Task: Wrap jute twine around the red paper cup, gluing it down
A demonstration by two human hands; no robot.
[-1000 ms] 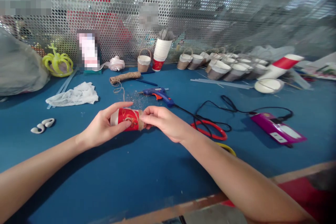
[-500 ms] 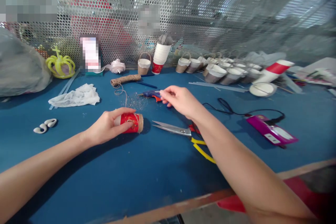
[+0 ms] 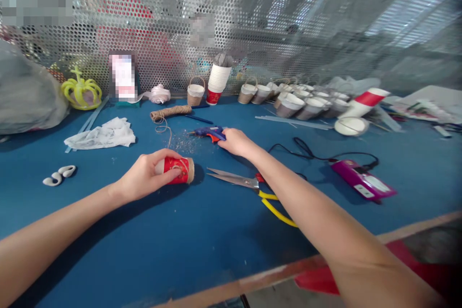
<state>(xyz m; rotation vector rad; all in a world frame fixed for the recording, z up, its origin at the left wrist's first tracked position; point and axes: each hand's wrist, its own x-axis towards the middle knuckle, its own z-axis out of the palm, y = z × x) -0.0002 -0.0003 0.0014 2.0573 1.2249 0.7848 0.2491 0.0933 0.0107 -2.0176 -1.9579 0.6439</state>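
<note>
My left hand (image 3: pixel 146 175) is wrapped round a red and white paper cup (image 3: pixel 178 170) lying on its side, with twine wound about its right-hand end. A loose strand runs from the cup up to a twine roll (image 3: pixel 171 112). Farther right, my right hand (image 3: pixel 236 142) closes on the handle of a blue hot glue gun (image 3: pixel 210 132) with an orange trigger; its fingertips are partly hidden. The nozzle points left over small scattered glue bits. Below that hand lie large scissors (image 3: pixel 240 180), blades parted, yellow handles partly under my forearm.
Several twine-covered cups (image 3: pixel 290 105) stand at the back right near a tall cup stack (image 3: pixel 218 79). A purple power strip (image 3: pixel 363 180) with a black cord lies right. White cloth (image 3: pixel 101 134) and a yellow crown-like basket (image 3: pixel 82 91) are left. Perforated metal (image 3: pixel 159 33) borders the back.
My right hand has lowered from above the glue gun's rear onto its handle and closed there. My left hand still holds the cup; the view has shifted slightly.
</note>
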